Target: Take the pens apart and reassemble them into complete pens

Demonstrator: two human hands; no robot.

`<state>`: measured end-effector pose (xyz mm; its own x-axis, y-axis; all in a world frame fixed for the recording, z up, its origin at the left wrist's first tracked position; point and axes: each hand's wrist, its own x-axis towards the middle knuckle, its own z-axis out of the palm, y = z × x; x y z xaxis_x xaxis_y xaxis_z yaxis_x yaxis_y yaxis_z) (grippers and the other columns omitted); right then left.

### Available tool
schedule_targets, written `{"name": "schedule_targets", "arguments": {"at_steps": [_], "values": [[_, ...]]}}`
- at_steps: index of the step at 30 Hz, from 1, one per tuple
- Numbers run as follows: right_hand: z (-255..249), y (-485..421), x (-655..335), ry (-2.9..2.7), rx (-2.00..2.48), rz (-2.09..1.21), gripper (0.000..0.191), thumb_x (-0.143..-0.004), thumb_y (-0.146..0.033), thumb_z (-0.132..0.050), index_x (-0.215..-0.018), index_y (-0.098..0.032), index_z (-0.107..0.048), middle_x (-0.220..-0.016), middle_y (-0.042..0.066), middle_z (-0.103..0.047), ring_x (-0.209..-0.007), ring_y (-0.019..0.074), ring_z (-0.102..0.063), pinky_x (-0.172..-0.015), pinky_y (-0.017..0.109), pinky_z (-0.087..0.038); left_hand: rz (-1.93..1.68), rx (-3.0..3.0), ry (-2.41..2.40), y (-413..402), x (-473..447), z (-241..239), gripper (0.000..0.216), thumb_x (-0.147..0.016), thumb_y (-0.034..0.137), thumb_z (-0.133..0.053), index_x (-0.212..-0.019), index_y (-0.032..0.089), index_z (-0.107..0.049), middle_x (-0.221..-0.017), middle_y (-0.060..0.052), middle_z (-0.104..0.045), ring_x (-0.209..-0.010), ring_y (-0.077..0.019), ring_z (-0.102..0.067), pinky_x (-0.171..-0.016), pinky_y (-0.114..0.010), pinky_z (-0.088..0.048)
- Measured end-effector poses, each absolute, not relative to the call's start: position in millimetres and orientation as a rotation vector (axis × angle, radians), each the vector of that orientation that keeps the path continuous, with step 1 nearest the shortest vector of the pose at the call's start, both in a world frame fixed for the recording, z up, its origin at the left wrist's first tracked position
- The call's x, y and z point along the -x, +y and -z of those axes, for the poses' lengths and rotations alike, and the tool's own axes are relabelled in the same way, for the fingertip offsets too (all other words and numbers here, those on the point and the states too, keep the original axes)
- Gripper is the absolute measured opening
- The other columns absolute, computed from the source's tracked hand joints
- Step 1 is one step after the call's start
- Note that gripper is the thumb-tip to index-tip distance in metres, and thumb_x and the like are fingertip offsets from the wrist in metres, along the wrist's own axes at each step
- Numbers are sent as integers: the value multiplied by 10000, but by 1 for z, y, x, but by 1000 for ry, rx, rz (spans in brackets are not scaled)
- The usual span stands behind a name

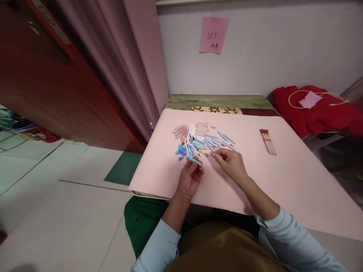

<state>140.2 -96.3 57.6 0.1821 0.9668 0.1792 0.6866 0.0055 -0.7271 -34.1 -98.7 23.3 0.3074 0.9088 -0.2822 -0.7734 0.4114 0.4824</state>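
My left hand [190,175] is closed round a light-blue pen barrel [195,161], held tilted just above the near side of the pile. To its right, my right hand [229,161] has thumb and forefinger pinched together at the pile's edge; what lies between the fingertips is too small to make out. Light-blue and lilac pen barrels [217,141] lie loosely beyond both hands. Small blue pieces [180,152] are heaped left of them. Behind lie white refills with dark tips [192,133], pinkish slim tubes [181,131], clear pieces [202,127] and tiny metallic bits [213,127].
Several brown-topped pens [267,142] lie side by side at the right of the pink-covered table [159,162]. A red cloth [334,113] with a white cable is beyond the right edge. A pink note [214,34] hangs on the wall; a curtain [136,56] and wooden door [70,87] stand left.
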Motion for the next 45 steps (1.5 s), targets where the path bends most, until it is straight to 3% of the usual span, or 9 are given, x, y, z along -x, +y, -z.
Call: {"name": "schedule_targets", "arguments": {"at_steps": [4,12,19,27,37,45], "values": [[-56,-109,-180,-1400,1869,-447,277,-814,-469,-607,-797,-229,-744,-657,-6,-675,-587,149,-569,-584,254,-392,-1171,-247,588,-95,34,-20,224,-731,186,-778,-917,123,-672,-869,-41,-702,-634,-66,-625,-594,-165,-538],[-47,-114,-224,-1359,2087,-355,204,-763,-397,-602,-763,-239,-731,-687,-1,-684,-622,165,-585,-577,265,-371,-1154,-223,617,-92,33,-21,199,-795,221,-722,-952,122,-650,-764,-27,-674,-551,-63,-585,-499,-152,-509],[-47,-102,-189,-1542,1920,-476,170,-772,-309,-573,-747,-228,-721,-686,-8,-680,-622,150,-583,-593,248,-379,-1171,-272,582,-93,33,-19,250,-780,223,-742,-1006,163,-652,-803,-36,-672,-605,-74,-606,-549,-165,-523],[-50,-67,-147,-1825,1827,-424,153,-825,-279,-576,-784,-225,-714,-757,8,-690,-701,155,-589,-639,246,-366,-1148,-268,595,-93,31,-22,249,-782,230,-739,-995,125,-664,-789,-38,-668,-596,-68,-594,-549,-162,-508],[-64,26,-76,-2472,1552,-258,274,-955,-261,-434,-1017,-225,-698,-1069,51,-674,-957,170,-608,-771,242,-393,-1147,-230,598,-97,35,-26,245,-760,240,-752,-961,133,-660,-779,-37,-676,-580,-83,-591,-531,-182,-500],[-58,51,-47,-2749,1480,-203,242,-911,-216,-489,-986,-191,-718,-1078,100,-682,-929,204,-633,-717,259,-410,-1140,-249,560,-98,36,-26,253,-741,241,-770,-938,131,-656,-779,-39,-684,-561,-81,-586,-541,-189,-495]]}}
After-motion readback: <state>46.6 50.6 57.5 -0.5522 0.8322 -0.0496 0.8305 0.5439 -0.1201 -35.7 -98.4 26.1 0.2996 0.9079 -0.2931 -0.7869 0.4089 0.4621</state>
